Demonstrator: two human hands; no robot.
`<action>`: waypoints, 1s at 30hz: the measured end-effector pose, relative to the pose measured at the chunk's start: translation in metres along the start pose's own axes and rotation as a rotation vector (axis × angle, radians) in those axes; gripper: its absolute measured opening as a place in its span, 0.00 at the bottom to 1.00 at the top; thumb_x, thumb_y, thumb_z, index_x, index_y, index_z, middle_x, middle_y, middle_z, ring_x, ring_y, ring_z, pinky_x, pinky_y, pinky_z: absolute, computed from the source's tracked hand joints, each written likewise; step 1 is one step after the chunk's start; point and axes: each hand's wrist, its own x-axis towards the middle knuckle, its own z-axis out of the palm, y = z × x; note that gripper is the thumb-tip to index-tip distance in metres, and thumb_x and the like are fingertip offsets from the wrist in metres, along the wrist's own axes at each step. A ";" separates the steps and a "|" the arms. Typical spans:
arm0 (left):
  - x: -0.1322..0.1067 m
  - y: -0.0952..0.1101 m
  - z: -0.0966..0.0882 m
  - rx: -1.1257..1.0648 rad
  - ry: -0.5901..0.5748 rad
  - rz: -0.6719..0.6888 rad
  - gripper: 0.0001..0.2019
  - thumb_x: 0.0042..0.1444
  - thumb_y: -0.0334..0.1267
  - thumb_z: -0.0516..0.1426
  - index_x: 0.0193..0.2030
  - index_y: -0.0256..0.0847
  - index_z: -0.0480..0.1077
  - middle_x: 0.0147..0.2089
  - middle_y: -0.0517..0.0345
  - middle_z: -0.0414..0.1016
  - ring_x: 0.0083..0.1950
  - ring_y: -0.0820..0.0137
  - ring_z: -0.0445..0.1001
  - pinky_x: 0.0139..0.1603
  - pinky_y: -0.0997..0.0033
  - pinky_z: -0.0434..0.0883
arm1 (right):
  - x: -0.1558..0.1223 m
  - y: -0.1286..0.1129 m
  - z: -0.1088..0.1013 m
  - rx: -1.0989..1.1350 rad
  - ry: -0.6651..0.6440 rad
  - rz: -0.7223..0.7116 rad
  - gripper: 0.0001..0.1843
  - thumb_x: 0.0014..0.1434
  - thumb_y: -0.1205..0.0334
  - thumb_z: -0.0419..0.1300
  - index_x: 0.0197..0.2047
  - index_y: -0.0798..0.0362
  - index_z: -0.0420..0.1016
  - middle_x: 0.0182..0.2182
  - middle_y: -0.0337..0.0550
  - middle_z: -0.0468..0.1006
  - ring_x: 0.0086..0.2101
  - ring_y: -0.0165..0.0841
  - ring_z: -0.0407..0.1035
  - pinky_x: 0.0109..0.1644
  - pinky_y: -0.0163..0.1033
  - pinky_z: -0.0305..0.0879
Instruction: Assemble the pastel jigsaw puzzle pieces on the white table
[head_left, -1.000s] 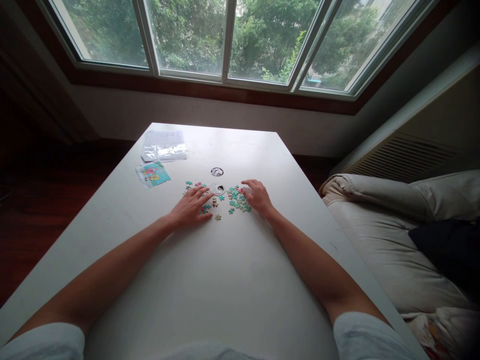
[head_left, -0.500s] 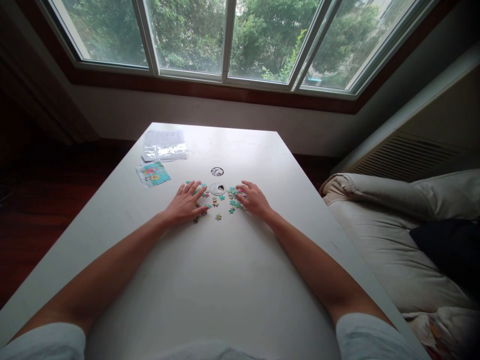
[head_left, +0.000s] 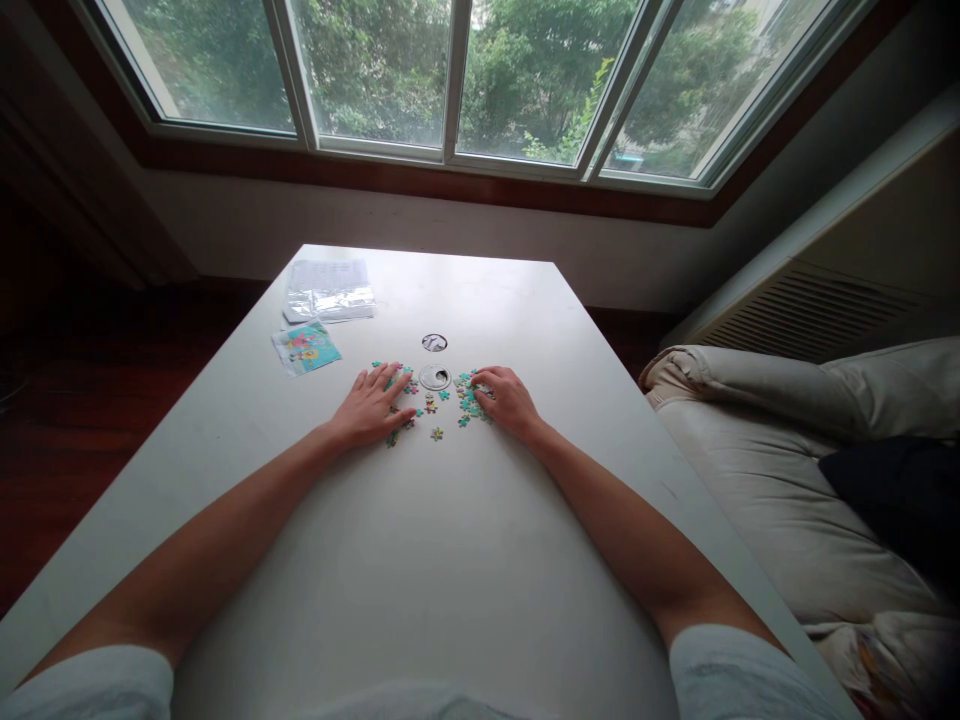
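Observation:
Small colourful jigsaw puzzle pieces [head_left: 465,404] lie in a cluster by the fingers of my right hand [head_left: 510,402]. That hand rests on the right part of the cluster, fingers bent and a gap between thumb and forefinger. My left hand [head_left: 371,408] lies flat with spread fingers over another group of pieces, hiding some of them. Between the hands sit a few loose pieces, one single puzzle piece [head_left: 437,434] being nearest to me. A round silvery disc [head_left: 435,378] is set in the table just beyond them.
The white table [head_left: 420,560] stands below a window. At its far left lie a clear plastic sleeve with papers [head_left: 330,290] and a colourful picture card [head_left: 307,347]. A second round fitting [head_left: 434,343] is farther back. A pale sofa [head_left: 750,470] borders the right side.
The fingers of my right hand have drawn in and bent more over the pieces. My left hand has barely shifted.

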 end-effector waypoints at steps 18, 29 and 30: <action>0.002 0.001 -0.001 -0.041 0.029 0.086 0.34 0.68 0.60 0.45 0.75 0.49 0.53 0.78 0.52 0.47 0.78 0.55 0.44 0.77 0.47 0.45 | 0.009 -0.008 0.002 -0.080 -0.007 0.049 0.07 0.60 0.61 0.62 0.42 0.48 0.80 0.53 0.45 0.77 0.54 0.43 0.66 0.59 0.50 0.64; 0.003 0.001 0.001 -0.024 0.085 -0.041 0.34 0.65 0.62 0.48 0.72 0.48 0.59 0.77 0.50 0.50 0.78 0.52 0.45 0.76 0.45 0.45 | 0.018 0.043 -0.014 -0.099 0.211 0.273 0.08 0.59 0.60 0.62 0.41 0.50 0.80 0.48 0.47 0.79 0.52 0.44 0.67 0.60 0.49 0.63; 0.003 0.001 0.001 -0.020 0.086 -0.059 0.34 0.65 0.62 0.47 0.72 0.47 0.59 0.77 0.49 0.49 0.78 0.51 0.45 0.76 0.45 0.46 | 0.018 0.048 -0.014 -0.102 0.196 0.304 0.08 0.59 0.59 0.61 0.41 0.50 0.81 0.47 0.47 0.79 0.51 0.43 0.67 0.59 0.49 0.63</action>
